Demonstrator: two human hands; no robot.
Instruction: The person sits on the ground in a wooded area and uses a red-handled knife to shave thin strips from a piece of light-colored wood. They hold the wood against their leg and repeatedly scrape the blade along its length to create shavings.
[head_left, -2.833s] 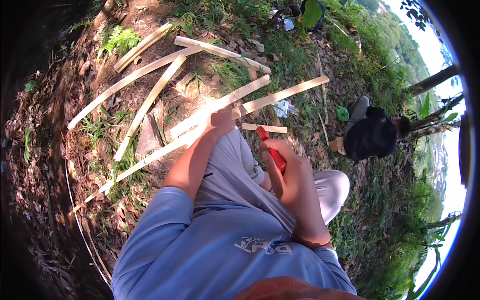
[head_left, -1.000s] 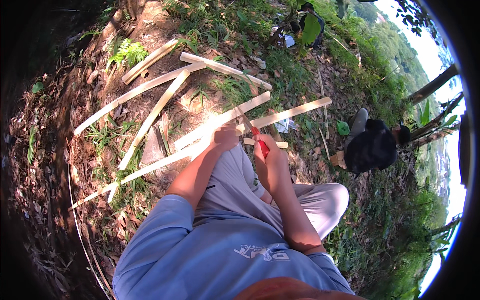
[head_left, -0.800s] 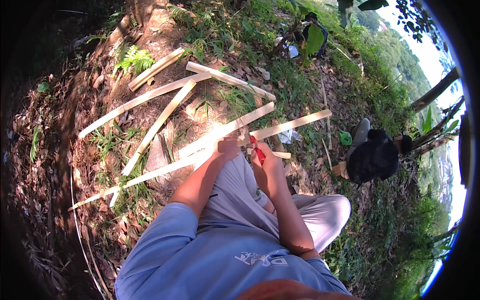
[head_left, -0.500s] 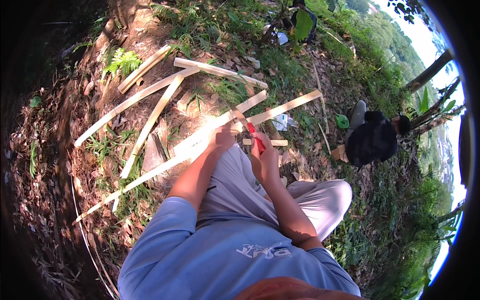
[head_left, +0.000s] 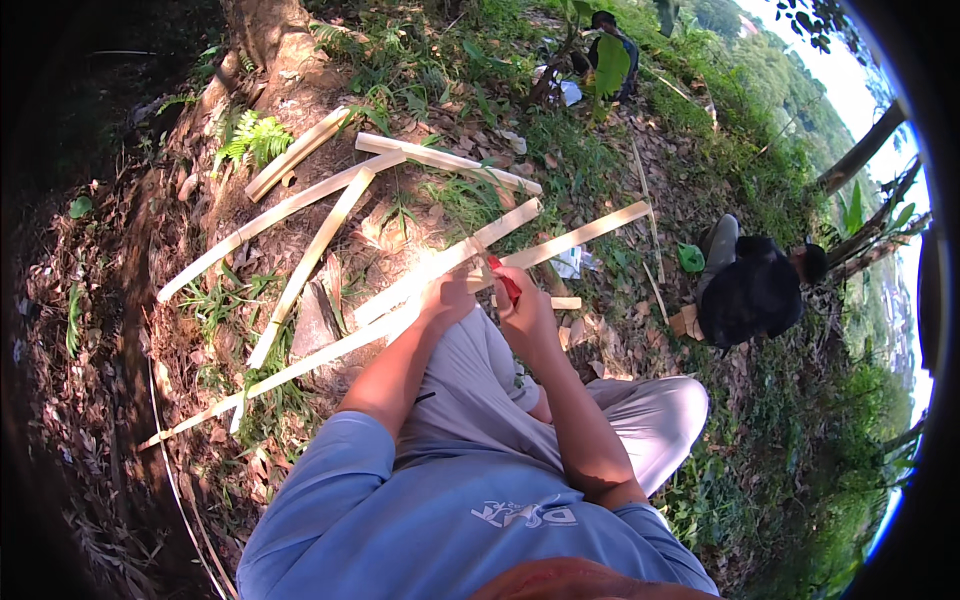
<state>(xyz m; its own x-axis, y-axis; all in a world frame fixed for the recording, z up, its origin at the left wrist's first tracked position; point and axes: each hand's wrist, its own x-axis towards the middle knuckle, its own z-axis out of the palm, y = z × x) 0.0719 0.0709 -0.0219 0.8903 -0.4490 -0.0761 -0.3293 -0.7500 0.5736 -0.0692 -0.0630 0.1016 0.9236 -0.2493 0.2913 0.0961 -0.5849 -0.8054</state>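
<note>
My left hand point(head_left: 447, 298) is closed around the middle of a long pale wooden strip point(head_left: 590, 233), which slants from lower left to upper right across my lap. In my closed right hand point(head_left: 528, 318) is a red-handled cutting tool point(head_left: 508, 283). Its thin blade points up and left over the strips, close to my left fingers; whether it is a knife or a saw I cannot tell. Just beyond my left hand lies a second, shorter pale strip point(head_left: 512, 222), brightly lit. A short pale piece point(head_left: 566, 303) shows to the right of my right hand.
Several more pale strips point(head_left: 318, 268) lie on the leafy ground ahead and to the left. A fern point(head_left: 255, 140) and a tree trunk point(head_left: 265, 25) stand beyond them. At right a person in dark clothes point(head_left: 750, 290) sits near a green object point(head_left: 691, 258); another person point(head_left: 612, 55) is farther off.
The whole view has shifted slightly, so the ground sits lower in the picture. My right hand and the red-handled tool have moved a little left along the strip. My left hand keeps its hold.
</note>
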